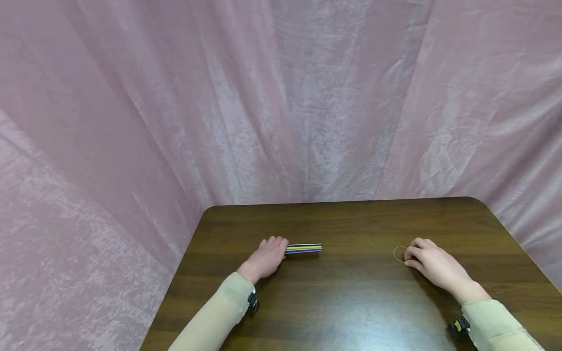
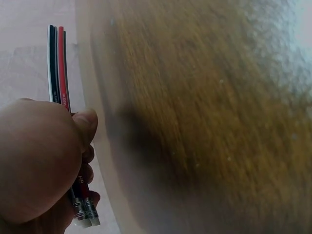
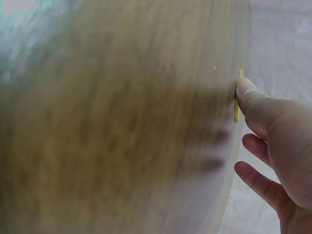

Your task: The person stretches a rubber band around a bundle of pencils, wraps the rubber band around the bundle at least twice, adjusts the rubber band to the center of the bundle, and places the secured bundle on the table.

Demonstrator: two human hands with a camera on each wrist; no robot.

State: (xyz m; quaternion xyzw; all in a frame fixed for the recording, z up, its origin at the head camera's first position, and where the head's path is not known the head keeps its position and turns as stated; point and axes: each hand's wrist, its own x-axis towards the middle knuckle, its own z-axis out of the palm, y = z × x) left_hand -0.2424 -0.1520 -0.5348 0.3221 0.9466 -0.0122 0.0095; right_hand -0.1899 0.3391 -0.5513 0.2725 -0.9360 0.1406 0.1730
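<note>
My left hand [image 1: 265,258] grips a bundle of pencils [image 1: 304,248] over the left part of the table, their striped ends sticking out to the right in the head view. In the left wrist view the bundle [image 2: 60,68] shows black, white and red shafts. White erasers [image 2: 87,223] in metal ferrules poke out below the fingers. At the right, my right hand [image 1: 436,265] pinches a thin yellow rubber band [image 1: 395,253] between thumb and forefinger. Edge-on in the right wrist view, the band [image 3: 237,112] looks like a narrow strip; the other fingers there are apart from it.
A brown wooden table [image 1: 342,287] with rounded far corners lies under both hands. Pink velvet curtain [image 1: 307,107] hangs behind it and along the sides. Light glares off the tabletop near the front middle. A small dark device [image 1: 253,302] sits at the left wrist.
</note>
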